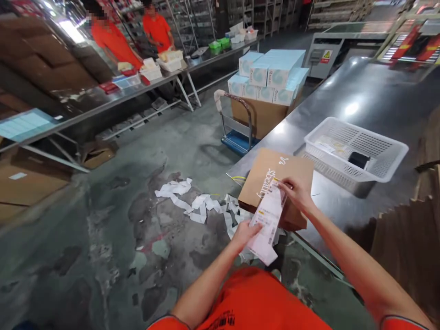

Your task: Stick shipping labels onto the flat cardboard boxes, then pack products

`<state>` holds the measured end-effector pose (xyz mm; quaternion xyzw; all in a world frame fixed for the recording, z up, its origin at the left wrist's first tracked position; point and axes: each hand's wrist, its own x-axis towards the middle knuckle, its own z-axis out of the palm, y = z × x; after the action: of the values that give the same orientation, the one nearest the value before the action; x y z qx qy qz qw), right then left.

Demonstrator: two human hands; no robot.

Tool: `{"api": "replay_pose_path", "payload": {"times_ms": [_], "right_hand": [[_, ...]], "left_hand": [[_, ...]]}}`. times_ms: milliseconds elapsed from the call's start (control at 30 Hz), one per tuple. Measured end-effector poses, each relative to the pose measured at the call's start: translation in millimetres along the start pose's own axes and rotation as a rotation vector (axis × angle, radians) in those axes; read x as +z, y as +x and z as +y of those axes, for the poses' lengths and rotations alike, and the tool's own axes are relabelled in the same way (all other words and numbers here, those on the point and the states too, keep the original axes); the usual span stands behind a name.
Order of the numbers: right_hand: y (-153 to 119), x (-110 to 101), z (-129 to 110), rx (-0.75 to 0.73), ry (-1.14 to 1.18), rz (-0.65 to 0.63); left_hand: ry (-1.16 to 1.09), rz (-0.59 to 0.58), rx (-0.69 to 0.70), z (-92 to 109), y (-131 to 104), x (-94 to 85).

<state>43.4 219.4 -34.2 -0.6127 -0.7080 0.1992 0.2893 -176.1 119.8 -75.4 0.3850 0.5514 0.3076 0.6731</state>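
A strip of printed shipping labels (270, 213) stretches between my two hands, above the near side of a brown cardboard box (256, 172). White lettering shows on the box's top, and the box sits at the edge of the metal table. My left hand (246, 233) pinches the lower part of the strip, whose end hangs down below it. With its fingers closed at the strip's upper end, my right hand (296, 195) is over the box top. The strip partly covers the lettering.
A white plastic basket (357, 146) holding a black item stands on the metal table (347, 87). Crumpled white paper strips (202, 204) litter the floor. Beyond is a trolley (237, 137) loaded with light blue boxes (271, 68). Two people in orange shirts (117, 41) stand behind the far bench.
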Motion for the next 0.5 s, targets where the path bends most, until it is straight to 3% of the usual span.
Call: {"api": "replay_pose_path", "payload": {"times_ms": [100,200,267,367,500], "right_hand": [[38,2,18,-0.009,-0.360,-0.049],[48,4,19,0.047,-0.519,-0.021],[40,12,9,0.010,-0.515,-0.021],[15,36,-13,-0.105,-0.512,-0.084],[-28,50,-15,-0.245,-0.474,-0.143]], "left_hand": [[0.000,-0.080,-0.121,-30,-17,-17.7],[-0.001,-0.089,-0.100,-40,-30,-32.4],[-0.012,0.037,-0.054,-32,-25,-43.3],[-0.005,0.230,0.045,-1,4,-55.9],[0.079,0.156,0.190,34,37,-55.6]]}}
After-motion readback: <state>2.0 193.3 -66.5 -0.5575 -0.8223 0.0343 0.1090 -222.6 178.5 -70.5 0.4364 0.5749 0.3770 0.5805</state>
